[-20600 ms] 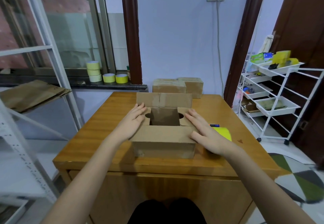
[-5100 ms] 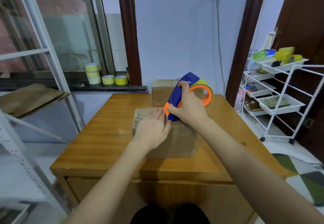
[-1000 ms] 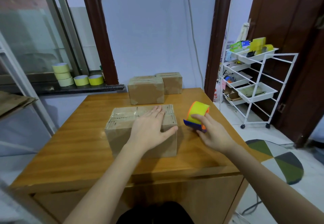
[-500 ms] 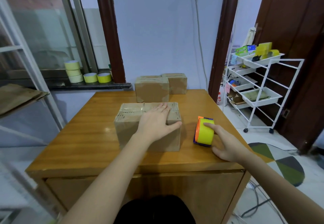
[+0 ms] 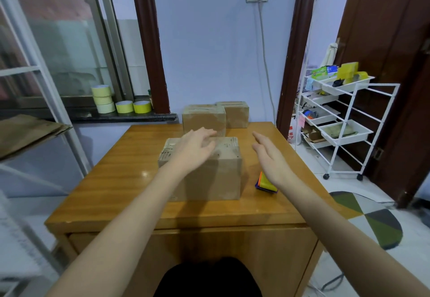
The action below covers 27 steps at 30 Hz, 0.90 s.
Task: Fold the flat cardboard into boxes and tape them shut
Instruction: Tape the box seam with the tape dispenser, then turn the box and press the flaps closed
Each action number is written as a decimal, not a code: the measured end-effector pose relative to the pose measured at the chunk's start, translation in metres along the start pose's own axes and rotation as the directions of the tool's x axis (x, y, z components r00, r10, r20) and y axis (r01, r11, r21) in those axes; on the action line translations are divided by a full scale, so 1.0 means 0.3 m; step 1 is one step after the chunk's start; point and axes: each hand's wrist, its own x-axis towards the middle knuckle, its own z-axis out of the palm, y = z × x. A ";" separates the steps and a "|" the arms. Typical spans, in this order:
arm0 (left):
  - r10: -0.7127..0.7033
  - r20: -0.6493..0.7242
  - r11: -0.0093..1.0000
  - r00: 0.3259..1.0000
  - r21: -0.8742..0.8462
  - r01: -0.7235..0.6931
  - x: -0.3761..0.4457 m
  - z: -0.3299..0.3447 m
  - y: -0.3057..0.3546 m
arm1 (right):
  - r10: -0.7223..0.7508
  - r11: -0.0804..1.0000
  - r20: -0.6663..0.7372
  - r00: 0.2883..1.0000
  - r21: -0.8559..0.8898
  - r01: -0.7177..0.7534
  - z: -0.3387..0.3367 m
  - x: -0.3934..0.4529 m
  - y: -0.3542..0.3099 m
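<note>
On the far left a pile of flat cardboard [image 5: 28, 133] waits on a shelf, with rolls of tape [image 5: 121, 102] on the window sill. On the wooden table [image 5: 111, 180] sits the taped box [image 5: 204, 168]. The left hand [image 5: 195, 150] is over its top, fingers spread and loose, holding nothing. The right hand [image 5: 267, 157] is just beside the box, flat and empty. The tape dispenser [image 5: 265, 183] lies under that wrist. A quick grab could knock it off the edge — or shove the box into the two finished boxes [image 5: 216, 116] behind.

tape dispenser [image 5: 264, 183] mostly hidden behind right hand [image 5: 270, 157], left hand [image 5: 194, 149] motion-blurred
</note>
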 end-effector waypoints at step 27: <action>0.081 0.075 0.909 0.994 0.404 -0.105 -0.041 0.072 -0.083 | 0.045 0.981 0.124 0.991 -0.194 -0.020 0.174 0.081 -0.014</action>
